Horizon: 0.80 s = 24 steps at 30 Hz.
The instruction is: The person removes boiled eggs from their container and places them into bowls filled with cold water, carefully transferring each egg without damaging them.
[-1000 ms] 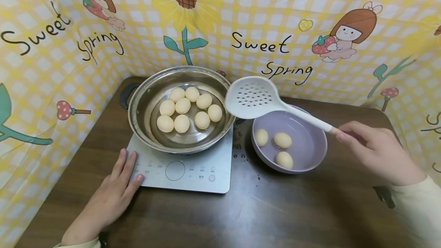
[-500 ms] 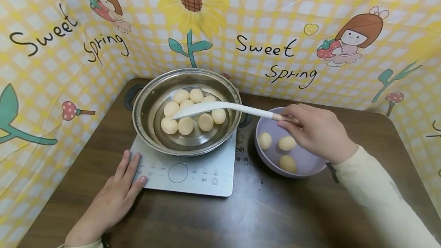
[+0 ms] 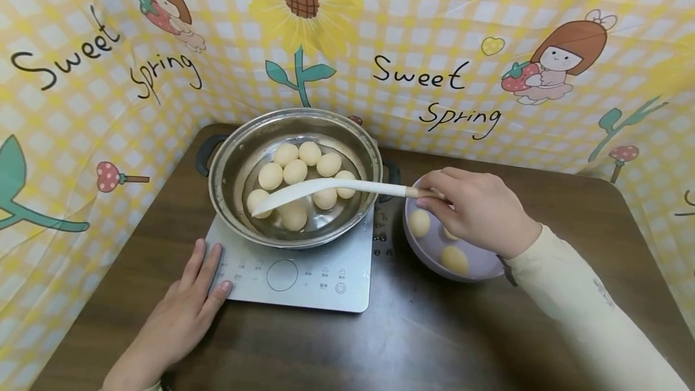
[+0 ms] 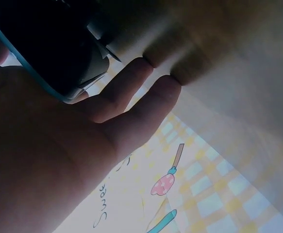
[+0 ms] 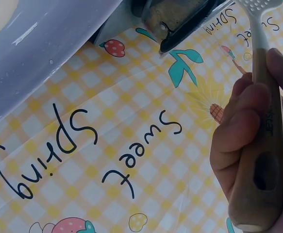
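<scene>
My right hand [image 3: 478,210] grips the wooden handle [image 5: 255,194] of a white skimmer [image 3: 358,186], fingers curled round it. The skimmer's perforated head slants down into a steel pot [image 3: 225,213], over eggs lying in water. Right at its lower edge is one egg [image 3: 294,217], partly covered by it. Several more pale eggs [image 3: 295,171] sit around it. My left hand [image 3: 174,318] rests with extended fingers at the left edge of the white induction cooktop [image 3: 342,297] beneath the pot. In the left wrist view, that hand [image 4: 58,141] is dim.
Right of the pot stands a purple bowl [image 3: 420,258] of water with eggs [image 3: 454,260] inside, partly hidden by my right hand. Water drops [image 3: 380,237] lie between them on the brown table [image 3: 391,343]. A checked, printed cloth [image 3: 336,35] covers the walls behind.
The skimmer has swung left from above the gap between pot and bowl, turned edge-on and gone down among the eggs. The front eggs have shifted apart. My left hand stays put.
</scene>
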{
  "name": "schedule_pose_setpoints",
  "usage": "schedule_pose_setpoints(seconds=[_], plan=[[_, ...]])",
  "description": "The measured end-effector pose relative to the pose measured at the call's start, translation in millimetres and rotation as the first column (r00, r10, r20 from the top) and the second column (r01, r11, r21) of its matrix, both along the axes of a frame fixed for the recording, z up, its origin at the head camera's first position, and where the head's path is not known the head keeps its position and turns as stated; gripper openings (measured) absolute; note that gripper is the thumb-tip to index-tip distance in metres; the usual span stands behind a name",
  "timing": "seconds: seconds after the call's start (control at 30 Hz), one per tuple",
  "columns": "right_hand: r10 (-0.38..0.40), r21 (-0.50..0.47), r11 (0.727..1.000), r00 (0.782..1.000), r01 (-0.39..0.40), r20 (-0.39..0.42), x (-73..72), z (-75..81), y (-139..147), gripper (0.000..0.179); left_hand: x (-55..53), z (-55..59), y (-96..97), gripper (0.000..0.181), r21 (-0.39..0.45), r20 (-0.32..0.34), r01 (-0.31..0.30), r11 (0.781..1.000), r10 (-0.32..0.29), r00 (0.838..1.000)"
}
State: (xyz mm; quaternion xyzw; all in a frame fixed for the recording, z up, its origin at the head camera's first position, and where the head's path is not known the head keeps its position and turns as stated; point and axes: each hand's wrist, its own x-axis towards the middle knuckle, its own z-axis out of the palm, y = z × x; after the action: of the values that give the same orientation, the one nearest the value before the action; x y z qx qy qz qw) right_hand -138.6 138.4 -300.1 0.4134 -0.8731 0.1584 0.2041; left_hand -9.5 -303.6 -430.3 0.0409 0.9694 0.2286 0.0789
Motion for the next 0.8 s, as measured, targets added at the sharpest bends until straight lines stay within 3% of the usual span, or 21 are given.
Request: schedule_pose_setpoints(seconds=[0.47, 0.8], plan=[[0.006, 0.088, 0.996, 0.996, -0.014, 0.085, 1.9, 12.4, 9, 0.016, -5.2, 3.3, -0.4, 0.071, -0.008, 0.003, -0.006, 1.0, 0.006, 1.0], [0.009, 0.112, 0.993, 0.982, -0.031, 0.188, 7.2, 13.5, 16, 0.015, 2.0, 0.7, -1.3, 0.072, -0.011, 0.012, -0.004, 1.0, 0.004, 1.0]])
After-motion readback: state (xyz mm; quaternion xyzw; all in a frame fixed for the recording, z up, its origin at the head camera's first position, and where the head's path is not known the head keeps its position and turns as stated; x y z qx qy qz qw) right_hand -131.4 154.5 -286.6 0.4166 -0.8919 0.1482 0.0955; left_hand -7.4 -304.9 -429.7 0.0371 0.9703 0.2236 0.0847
